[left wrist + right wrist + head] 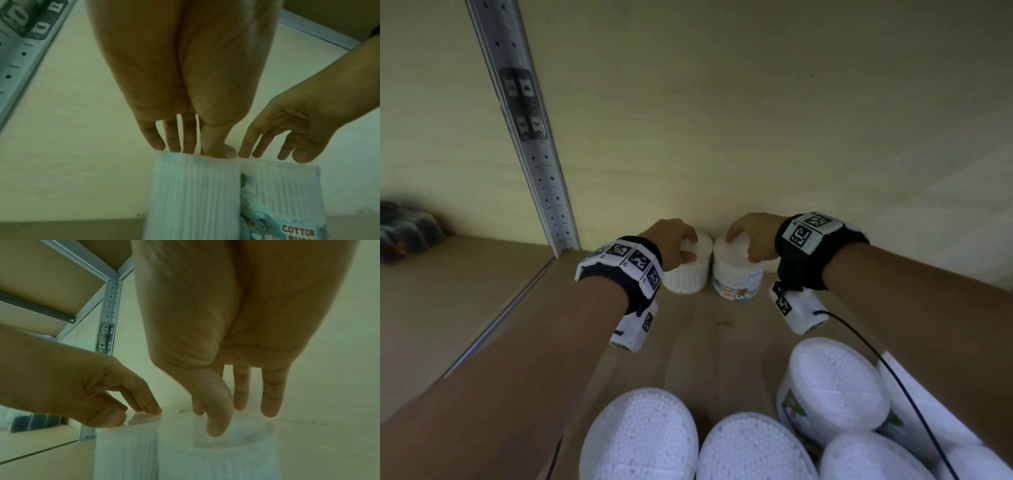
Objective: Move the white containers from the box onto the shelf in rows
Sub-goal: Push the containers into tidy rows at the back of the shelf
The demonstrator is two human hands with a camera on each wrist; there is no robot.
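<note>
Two white cotton-bud containers stand side by side at the back of the shelf (702, 335), against the wall. My left hand (688, 246) grips the lid of the left container (686, 279) from above, thumb at the front rim and fingertips on top. My right hand (741, 246) has straight fingers touching the lid of the right container (736, 275), which shows a "COTTON BUDS" label. The left wrist view shows my left fingertips (174, 146) on the left container (193, 194). In the right wrist view my thumb rests on the lid of the right container (216, 459).
Several more white containers (640, 435) lie close below me, with a white box flap (931, 401) at the right. A perforated metal upright (530, 154) rises left of my hands. Dark packs (404, 233) sit on the neighbouring shelf bay. A black cable (887, 370) trails from my right wrist.
</note>
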